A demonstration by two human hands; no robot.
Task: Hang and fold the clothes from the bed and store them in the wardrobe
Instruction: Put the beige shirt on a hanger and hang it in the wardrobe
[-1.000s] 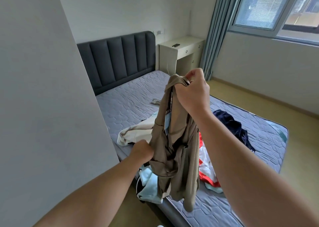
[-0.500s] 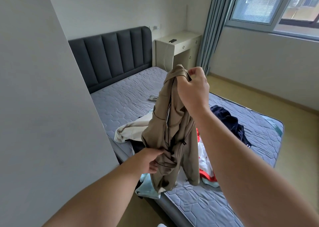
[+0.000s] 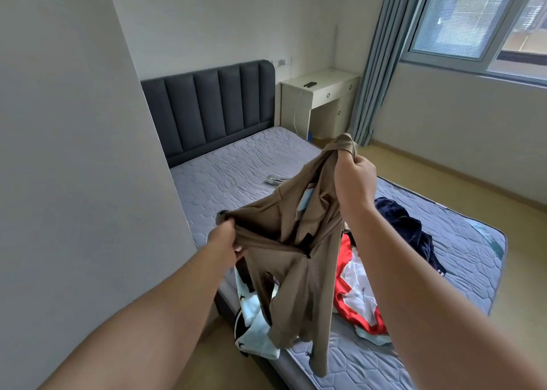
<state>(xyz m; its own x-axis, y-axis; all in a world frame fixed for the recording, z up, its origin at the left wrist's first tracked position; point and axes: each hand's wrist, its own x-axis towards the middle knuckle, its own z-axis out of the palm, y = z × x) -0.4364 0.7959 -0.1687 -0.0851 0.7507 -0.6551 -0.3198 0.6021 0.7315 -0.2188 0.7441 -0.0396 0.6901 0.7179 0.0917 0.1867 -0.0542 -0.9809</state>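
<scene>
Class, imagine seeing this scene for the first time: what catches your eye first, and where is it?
The brown garment dominates the middle, held up in the air by the left hand gripping it low and the right hand gripping it higher. Behind it, a red and white garment and a navy garment lie heaped on the grey mattress.

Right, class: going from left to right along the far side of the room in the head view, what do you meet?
grey headboard → white desk → blue curtain → window
</scene>
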